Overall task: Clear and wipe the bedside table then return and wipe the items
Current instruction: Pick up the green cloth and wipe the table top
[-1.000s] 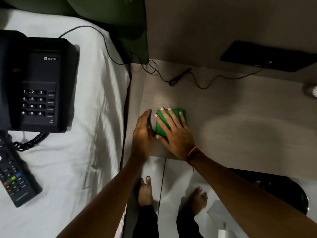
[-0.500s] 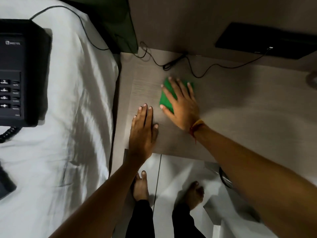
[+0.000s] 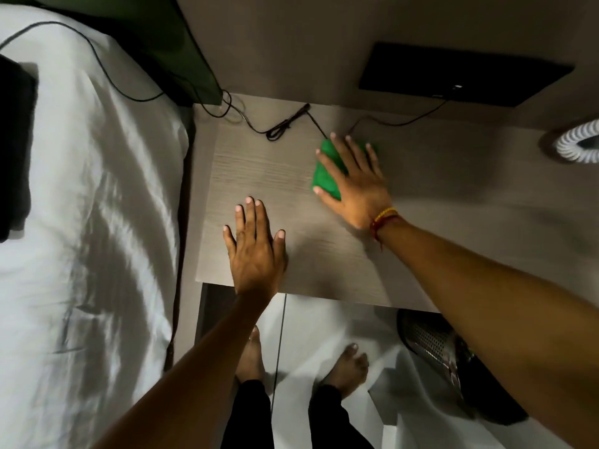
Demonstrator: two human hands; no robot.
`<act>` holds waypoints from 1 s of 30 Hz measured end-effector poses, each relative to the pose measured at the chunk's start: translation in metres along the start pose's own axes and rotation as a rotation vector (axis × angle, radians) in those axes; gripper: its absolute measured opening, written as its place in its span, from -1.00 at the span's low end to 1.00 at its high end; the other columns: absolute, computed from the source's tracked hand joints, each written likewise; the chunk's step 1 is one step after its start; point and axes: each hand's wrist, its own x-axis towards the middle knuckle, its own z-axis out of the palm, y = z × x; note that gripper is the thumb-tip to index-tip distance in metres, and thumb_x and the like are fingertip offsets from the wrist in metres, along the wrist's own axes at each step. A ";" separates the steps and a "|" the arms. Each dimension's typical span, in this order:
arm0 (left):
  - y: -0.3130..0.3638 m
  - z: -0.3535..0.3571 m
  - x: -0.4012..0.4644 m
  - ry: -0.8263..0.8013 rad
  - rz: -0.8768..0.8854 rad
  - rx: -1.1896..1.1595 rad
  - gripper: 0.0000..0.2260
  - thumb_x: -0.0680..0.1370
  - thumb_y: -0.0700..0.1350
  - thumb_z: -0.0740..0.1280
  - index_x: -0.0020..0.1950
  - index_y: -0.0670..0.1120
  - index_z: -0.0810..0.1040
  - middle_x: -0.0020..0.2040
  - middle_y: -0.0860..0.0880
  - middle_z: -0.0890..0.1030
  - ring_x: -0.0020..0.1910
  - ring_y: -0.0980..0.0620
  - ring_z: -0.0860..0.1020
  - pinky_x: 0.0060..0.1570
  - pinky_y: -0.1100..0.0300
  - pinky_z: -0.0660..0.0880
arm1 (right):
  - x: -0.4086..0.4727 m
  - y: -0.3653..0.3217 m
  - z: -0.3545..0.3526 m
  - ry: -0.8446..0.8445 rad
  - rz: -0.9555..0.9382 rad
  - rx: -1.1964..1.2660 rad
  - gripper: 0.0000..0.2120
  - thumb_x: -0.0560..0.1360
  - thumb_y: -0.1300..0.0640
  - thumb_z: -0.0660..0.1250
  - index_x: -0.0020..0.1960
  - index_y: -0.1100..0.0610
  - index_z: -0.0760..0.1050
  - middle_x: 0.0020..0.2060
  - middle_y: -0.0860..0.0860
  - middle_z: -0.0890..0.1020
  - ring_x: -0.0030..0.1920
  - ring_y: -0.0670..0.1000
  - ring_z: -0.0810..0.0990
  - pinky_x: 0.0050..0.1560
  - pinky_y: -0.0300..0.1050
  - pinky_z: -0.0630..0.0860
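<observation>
Since a moment ago the right hand [image 3: 353,183] has slid the green cloth [image 3: 325,179] farther back on the bedside table [image 3: 453,202] toward the black cable [image 3: 282,128], pressing it flat-palmed, while the left hand [image 3: 256,247] rests open near the front edge.

A white bed sheet [image 3: 81,254] lies at the left, with a dark green headboard [image 3: 168,50] behind it. A black panel [image 3: 460,76] hangs on the wall. A white ring [image 3: 580,142] sits far right. A mesh bin [image 3: 434,345] stands on the floor.
</observation>
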 end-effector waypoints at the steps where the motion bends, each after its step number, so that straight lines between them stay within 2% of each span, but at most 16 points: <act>1: 0.003 0.002 -0.001 -0.003 0.015 0.010 -0.42 0.72 0.11 0.04 0.68 -0.05 -0.05 0.70 -0.02 -0.06 0.68 -0.04 -0.14 0.62 -0.12 -0.18 | 0.005 0.005 -0.003 0.003 0.026 0.011 -0.33 0.57 -0.34 0.10 0.59 -0.05 0.19 0.64 0.09 0.10 0.62 0.21 0.10 0.60 0.28 -0.02; 6: 0.017 0.016 -0.009 -0.016 0.112 0.077 -0.45 0.73 0.09 -0.01 0.68 -0.06 -0.03 0.70 -0.02 -0.04 0.67 -0.04 -0.13 0.62 -0.14 -0.15 | -0.057 -0.006 0.012 0.006 -0.005 0.006 -0.35 0.60 -0.35 0.02 0.61 -0.10 0.12 0.65 0.09 0.03 0.63 0.20 0.03 0.60 0.30 -0.06; 11: 0.036 0.030 -0.014 -0.006 0.156 0.160 -0.44 0.73 0.12 0.02 0.68 -0.07 0.01 0.70 -0.02 0.01 0.68 -0.05 -0.07 0.62 -0.17 -0.05 | -0.160 0.001 0.034 -0.050 -0.274 -0.034 -0.40 0.61 -0.34 0.05 0.58 -0.14 0.21 0.64 0.10 0.11 0.64 0.19 0.06 0.58 0.31 0.03; 14: 0.046 0.035 -0.017 0.001 0.172 0.176 -0.44 0.73 0.12 0.03 0.68 -0.07 0.02 0.69 -0.02 0.03 0.68 -0.06 -0.04 0.62 -0.18 -0.03 | -0.167 0.031 0.033 -0.045 -0.378 -0.078 -0.45 0.62 -0.32 0.05 0.55 -0.14 0.28 0.63 0.09 0.15 0.63 0.17 0.10 0.57 0.29 0.09; 16: 0.053 0.037 -0.018 -0.001 0.187 0.176 -0.44 0.73 0.13 0.01 0.68 -0.07 0.03 0.69 -0.02 0.04 0.68 -0.06 -0.04 0.62 -0.18 -0.03 | -0.145 0.055 0.025 -0.034 -0.322 -0.081 -0.45 0.62 -0.32 0.05 0.54 -0.15 0.29 0.64 0.09 0.12 0.63 0.17 0.09 0.58 0.27 0.05; 19: 0.061 0.041 -0.019 -0.010 0.192 0.201 -0.42 0.72 0.17 -0.04 0.68 -0.06 0.01 0.69 -0.01 0.03 0.68 -0.05 -0.04 0.62 -0.16 -0.05 | -0.091 0.091 0.010 0.011 -0.121 -0.041 -0.44 0.60 -0.33 0.06 0.53 -0.15 0.30 0.64 0.05 0.11 0.63 0.15 0.09 0.60 0.24 0.01; 24: 0.065 0.042 -0.020 -0.006 0.180 0.214 -0.40 0.71 0.18 -0.03 0.68 -0.06 0.00 0.69 -0.01 0.02 0.68 -0.05 -0.04 0.62 -0.15 -0.08 | -0.038 0.120 -0.004 0.096 0.124 -0.003 -0.44 0.58 -0.34 0.10 0.51 -0.15 0.32 0.61 0.07 0.21 0.61 0.20 0.15 0.60 0.26 0.03; 27: 0.066 0.043 -0.019 -0.010 0.177 0.222 -0.41 0.71 0.18 -0.04 0.68 -0.06 -0.01 0.69 -0.02 0.01 0.68 -0.05 -0.06 0.62 -0.16 -0.08 | -0.063 0.106 0.001 0.094 0.130 0.034 -0.43 0.58 -0.34 0.08 0.52 -0.14 0.33 0.64 0.05 0.13 0.63 0.17 0.09 0.60 0.27 -0.02; 30: 0.066 0.043 -0.020 -0.027 0.174 0.212 -0.41 0.72 0.16 -0.02 0.68 -0.06 -0.04 0.70 -0.02 -0.01 0.68 -0.05 -0.09 0.62 -0.18 -0.09 | -0.119 0.087 0.010 0.055 0.021 0.030 -0.44 0.59 -0.33 0.10 0.52 -0.14 0.33 0.64 0.05 0.11 0.63 0.15 0.07 0.59 0.29 -0.01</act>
